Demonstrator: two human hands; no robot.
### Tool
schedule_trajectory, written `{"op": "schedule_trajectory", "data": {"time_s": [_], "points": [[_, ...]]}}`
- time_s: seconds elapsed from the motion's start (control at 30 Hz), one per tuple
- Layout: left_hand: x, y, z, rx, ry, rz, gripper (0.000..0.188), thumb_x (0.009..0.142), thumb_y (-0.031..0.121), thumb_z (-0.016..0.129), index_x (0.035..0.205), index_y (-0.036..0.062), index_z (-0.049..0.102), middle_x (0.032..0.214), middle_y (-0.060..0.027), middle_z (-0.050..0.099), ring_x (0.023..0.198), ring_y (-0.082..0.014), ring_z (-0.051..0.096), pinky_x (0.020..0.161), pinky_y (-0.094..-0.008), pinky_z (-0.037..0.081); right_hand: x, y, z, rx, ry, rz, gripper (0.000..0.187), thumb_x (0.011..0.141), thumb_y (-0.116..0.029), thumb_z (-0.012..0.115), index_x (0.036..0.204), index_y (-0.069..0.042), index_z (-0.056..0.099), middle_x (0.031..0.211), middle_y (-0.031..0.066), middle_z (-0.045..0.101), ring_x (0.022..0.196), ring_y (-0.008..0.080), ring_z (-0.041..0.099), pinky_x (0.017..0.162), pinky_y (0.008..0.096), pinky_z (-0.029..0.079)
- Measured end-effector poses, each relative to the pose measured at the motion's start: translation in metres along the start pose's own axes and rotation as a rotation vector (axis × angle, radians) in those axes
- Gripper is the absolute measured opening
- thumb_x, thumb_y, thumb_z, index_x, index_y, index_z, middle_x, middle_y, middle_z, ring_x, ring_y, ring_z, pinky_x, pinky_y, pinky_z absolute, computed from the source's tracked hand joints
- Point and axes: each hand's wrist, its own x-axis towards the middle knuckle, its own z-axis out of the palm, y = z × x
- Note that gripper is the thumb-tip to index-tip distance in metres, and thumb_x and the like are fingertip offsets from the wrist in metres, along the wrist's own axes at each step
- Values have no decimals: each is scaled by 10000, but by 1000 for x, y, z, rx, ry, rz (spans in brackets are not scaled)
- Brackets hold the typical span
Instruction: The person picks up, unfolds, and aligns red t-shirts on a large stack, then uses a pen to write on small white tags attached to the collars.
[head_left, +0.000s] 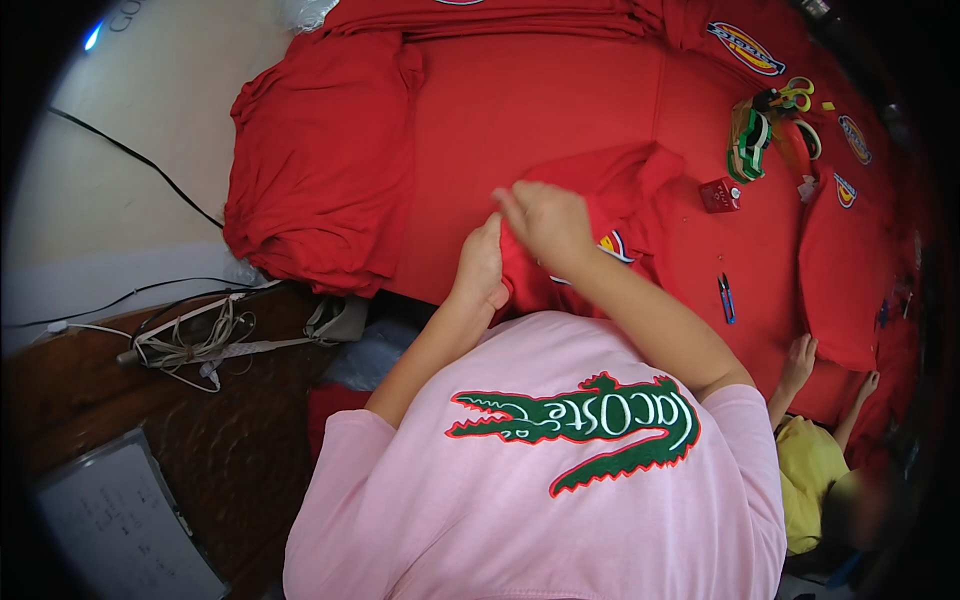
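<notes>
A red garment point(640, 215), likely a shirt with a coloured embroidered patch, lies bunched on the red-covered table in front of me. At its left edge my left hand point(480, 262) grips the cloth. Just above and to the right, my right hand point(552, 225) is closed over the garment, its fingers curled and slightly blurred. What its fingertips pinch, if anything, is hidden. My right forearm covers part of the patch point(613, 246).
Folded red garments point(320, 165) are piled at the left. Thread snips point(726, 298), a small red box point(720, 195), a green tape dispenser point(748, 145) and yellow-handled scissors point(795, 93) lie to the right. A co-worker in yellow point(808, 470) handles another red garment point(850, 275). Cables point(210, 335) hang at the left.
</notes>
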Motion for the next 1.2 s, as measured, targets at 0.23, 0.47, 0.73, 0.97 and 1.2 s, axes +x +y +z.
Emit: {"op": "schedule_trajectory", "data": {"time_s": [0.23, 0.47, 0.73, 0.97, 1.2], "points": [[50, -19, -52, -264, -509, -133, 255, 1047, 323, 566, 1017, 90, 666, 938, -40, 695, 873, -156, 677, 770, -346, 553, -34, -28, 4, 103, 84, -320, 386, 941, -373, 674, 703, -85, 575, 632, 122, 612, 594, 301, 662, 522, 439, 517], [17, -4, -23, 16, -110, -112, 266, 1026, 353, 592, 952, 105, 652, 865, -34, 671, 814, -167, 667, 739, -337, 551, -34, -26, -18, -10, 3, -322, 351, 985, -308, 631, 712, -92, 583, 656, 87, 626, 604, 287, 655, 522, 443, 509], [3, -3, 5, 107, 6, 54, 307, 1053, 318, 543, 1111, 47, 674, 941, -62, 671, 887, -185, 653, 784, -351, 544, -26, 0, -4, 115, 96, -67, 342, 957, -271, 684, 715, -74, 546, 661, 145, 585, 597, 354, 606, 537, 453, 486], [-1, 5, 13, 97, 46, 33, 258, 1044, 296, 564, 1050, 66, 679, 987, -57, 680, 909, -165, 638, 781, -326, 511, -9, 19, -1, 10, 40, 29, 295, 945, -250, 686, 746, -80, 551, 663, 115, 592, 597, 318, 620, 560, 445, 497], [38, -4, -33, -71, -243, -140, 258, 1027, 304, 594, 897, 87, 642, 825, -22, 637, 753, -130, 593, 707, -322, 500, -24, -7, -1, 133, 77, -223, 353, 995, -266, 633, 718, -62, 553, 668, 148, 616, 594, 361, 619, 544, 468, 499]]}}
